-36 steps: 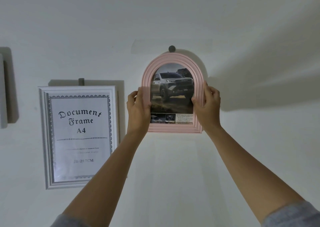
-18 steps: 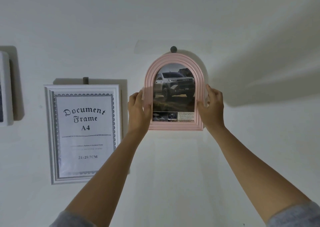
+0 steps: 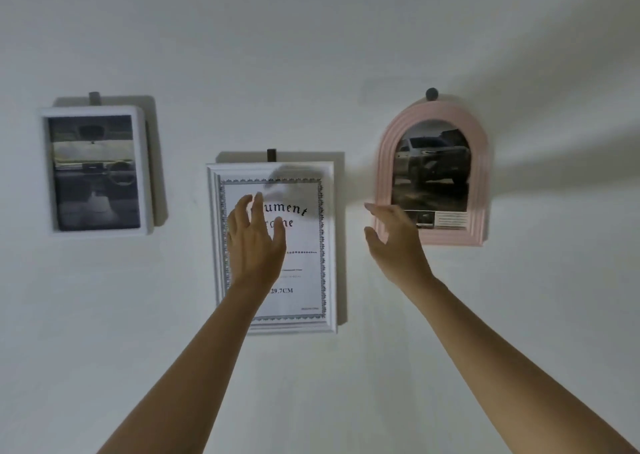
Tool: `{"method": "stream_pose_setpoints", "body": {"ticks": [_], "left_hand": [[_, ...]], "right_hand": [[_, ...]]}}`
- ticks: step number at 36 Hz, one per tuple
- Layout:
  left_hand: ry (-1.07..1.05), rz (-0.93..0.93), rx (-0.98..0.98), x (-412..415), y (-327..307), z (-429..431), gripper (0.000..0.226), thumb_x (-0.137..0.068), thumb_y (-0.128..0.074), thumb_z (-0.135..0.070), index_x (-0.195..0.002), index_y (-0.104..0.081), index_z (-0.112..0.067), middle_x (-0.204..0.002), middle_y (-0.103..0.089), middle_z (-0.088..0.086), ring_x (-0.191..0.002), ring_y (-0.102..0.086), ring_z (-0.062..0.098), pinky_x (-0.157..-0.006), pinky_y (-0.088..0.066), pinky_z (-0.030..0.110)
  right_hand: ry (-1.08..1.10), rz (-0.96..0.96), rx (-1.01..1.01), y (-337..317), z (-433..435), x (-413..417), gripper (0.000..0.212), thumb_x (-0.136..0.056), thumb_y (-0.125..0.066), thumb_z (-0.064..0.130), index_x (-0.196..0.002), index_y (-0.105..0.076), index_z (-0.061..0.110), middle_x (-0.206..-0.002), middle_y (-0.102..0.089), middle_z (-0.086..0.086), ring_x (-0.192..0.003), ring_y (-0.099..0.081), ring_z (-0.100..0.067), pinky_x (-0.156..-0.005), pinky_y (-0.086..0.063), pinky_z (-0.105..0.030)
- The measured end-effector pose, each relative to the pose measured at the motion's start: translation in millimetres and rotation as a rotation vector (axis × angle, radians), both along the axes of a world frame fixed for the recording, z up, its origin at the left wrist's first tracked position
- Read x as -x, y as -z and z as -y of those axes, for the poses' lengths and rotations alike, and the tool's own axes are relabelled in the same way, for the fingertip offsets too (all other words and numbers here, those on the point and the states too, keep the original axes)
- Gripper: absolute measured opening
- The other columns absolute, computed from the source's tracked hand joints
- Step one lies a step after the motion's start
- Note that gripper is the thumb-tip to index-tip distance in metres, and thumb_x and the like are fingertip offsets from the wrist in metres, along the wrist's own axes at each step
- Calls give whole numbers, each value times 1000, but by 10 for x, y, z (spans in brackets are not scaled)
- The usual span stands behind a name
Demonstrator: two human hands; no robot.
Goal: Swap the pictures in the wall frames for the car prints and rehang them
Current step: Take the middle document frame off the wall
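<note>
Both hands have let go of the pink frame (image 3: pixel 433 173) – it hangs by itself right of the right hand (image 3: pixel 394 242) – and the left hand (image 3: pixel 254 245), fingers spread and empty, reaches the white frame (image 3: pixel 272 245), next to swap

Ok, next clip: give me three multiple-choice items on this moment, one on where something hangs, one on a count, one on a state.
1. Which frame hangs furthest right on the wall?
A. the white document frame
B. the pink arched frame
C. the small white frame

2. How many frames hang on the wall?
A. two
B. three
C. four

3. What are the hands doing?
A. both open, holding nothing
B. both gripping the pink frame
C. one holding a loose print

Key:
1 B: the pink arched frame hangs right of the white document frame and the small white frame.
2 B: those three are all that show.
3 A: the left hand and right hand are spread in front of the wall, fingers apart, gripping nothing.
</note>
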State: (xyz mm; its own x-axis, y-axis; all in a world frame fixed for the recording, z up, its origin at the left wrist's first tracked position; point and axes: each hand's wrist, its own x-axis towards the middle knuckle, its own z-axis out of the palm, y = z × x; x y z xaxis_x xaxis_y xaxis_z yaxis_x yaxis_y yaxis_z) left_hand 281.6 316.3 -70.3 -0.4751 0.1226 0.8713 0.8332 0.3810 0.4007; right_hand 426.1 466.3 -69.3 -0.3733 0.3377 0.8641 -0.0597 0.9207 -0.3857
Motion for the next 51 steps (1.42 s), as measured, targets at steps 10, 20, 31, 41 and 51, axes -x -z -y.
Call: {"method": "stream_pose_setpoints", "body": {"ticks": [10,20,31,41,51], "left_hand": [[-75,161,176,698,794,637,62,-96,-42,-33,-148,-15,-12,-131,-36,13,-116,-38,30,-91,-40,43],[347,290,76,880,972,631,55,-99,-34,-21,-149,-9,-19,-130,-40,9,-112,-47,25,-84,-35,26],[604,357,-162,775,938,761,52,-100,-32,-14,-148,-12,-23,-119,-33,-4,-94,-37,-8,-82,-27,0],[693,474,-259,341,1239,1306,55,-100,-36,-17,-140,-15,-47,-111,-41,-17,-114,-47,14,-95,-44,27],[316,717,-18,-687,2609,2101,56,-96,-38,-2,-147,-22,-17,-121,-33,10,-104,-40,17,-90,-32,14]], "right_hand": [[124,59,183,1000,429,598,52,-90,-52,7,-139,-37,10,-126,-45,-13,-118,-48,-26,-95,-40,-29],[201,-89,321,1056,483,964,33,-85,-48,-5,-117,-49,0,-92,-55,-18,-88,-36,-13,-71,-25,-17],[37,-208,421,979,707,776,31,-90,-48,2,-120,-47,9,-86,-43,4,-92,-43,-21,-79,-34,-23],[-355,-254,578,1166,1276,182,25,-97,-45,18,-115,-43,36,-84,-52,4,-78,-52,0,-79,-40,-13],[-320,-87,782,2454,2217,-728,38,-93,-51,7,-130,-50,16,-88,-58,-25,-69,-50,-9,-57,-42,-9]]}}
